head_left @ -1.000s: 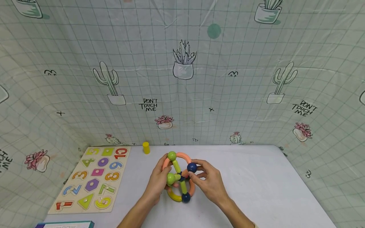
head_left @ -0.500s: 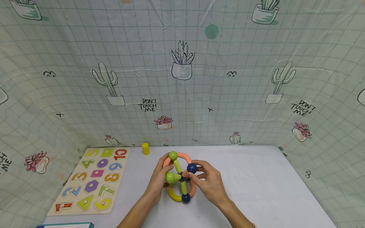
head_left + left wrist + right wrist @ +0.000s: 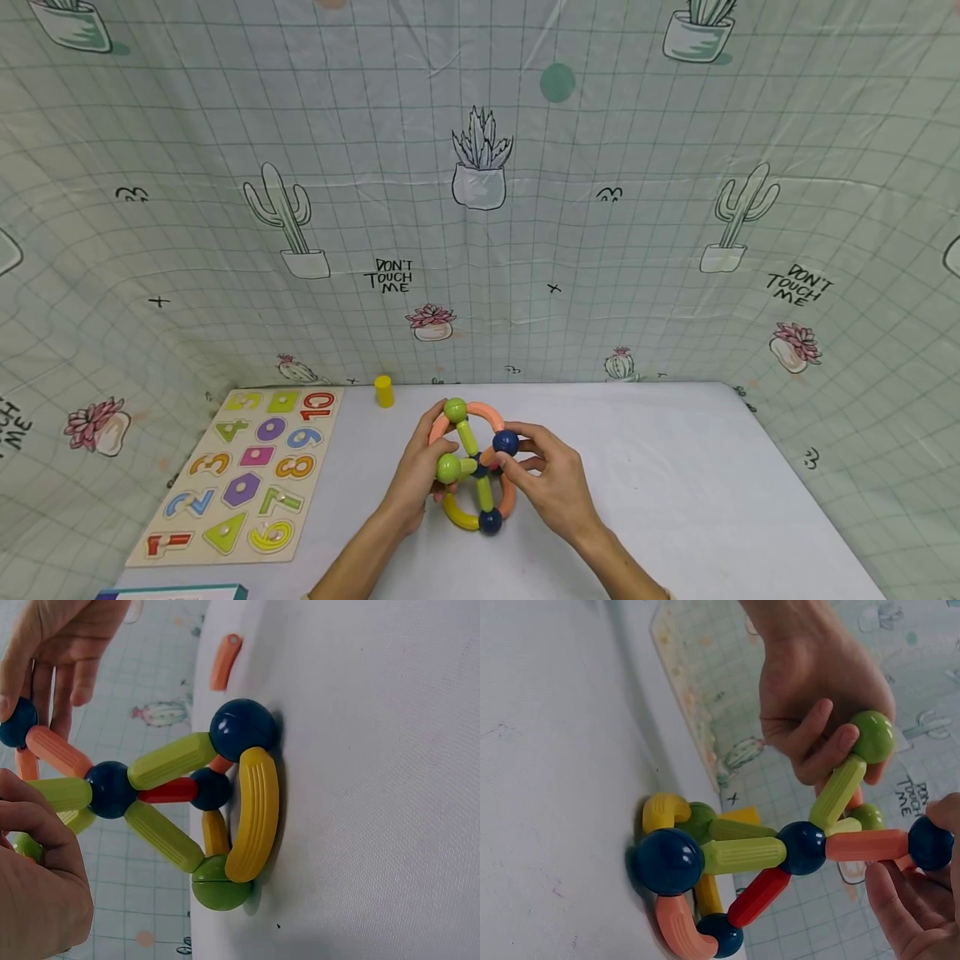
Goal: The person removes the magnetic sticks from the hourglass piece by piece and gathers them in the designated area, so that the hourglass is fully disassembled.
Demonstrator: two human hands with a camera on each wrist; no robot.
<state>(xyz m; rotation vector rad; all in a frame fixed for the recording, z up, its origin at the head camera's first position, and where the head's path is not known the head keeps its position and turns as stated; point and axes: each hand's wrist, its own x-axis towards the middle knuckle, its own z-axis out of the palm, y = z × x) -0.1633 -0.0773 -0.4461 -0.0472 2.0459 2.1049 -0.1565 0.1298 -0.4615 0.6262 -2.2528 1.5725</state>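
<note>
A magnetic stick-and-ball construction toy [image 3: 483, 493] stands on the table between both hands. Navy and green balls join its straight light-green and red sticks and its curved orange and yellow ones. My left hand [image 3: 411, 473] grips its upper left side, thumb by the lower of two green balls [image 3: 447, 468]. On the upper right, my right hand [image 3: 553, 477] pinches a navy ball [image 3: 506, 442] and the orange stick end beside it. Down at the base, a curved yellow stick [image 3: 256, 817] links a navy ball and a green ball [image 3: 220, 883], both resting on the table.
A wooden number-and-shape puzzle board [image 3: 251, 500] lies at the left, with a box edge [image 3: 176, 593] in front of it. A yellow cylinder [image 3: 384, 392] stands at the back. In the left wrist view, a loose orange piece [image 3: 226, 663] lies near the table edge. Patterned cloth hangs behind.
The left hand's lower fingers shift slightly beneath the lower green ball. Both hands keep hold of the toy, which stays in nearly the same place.
</note>
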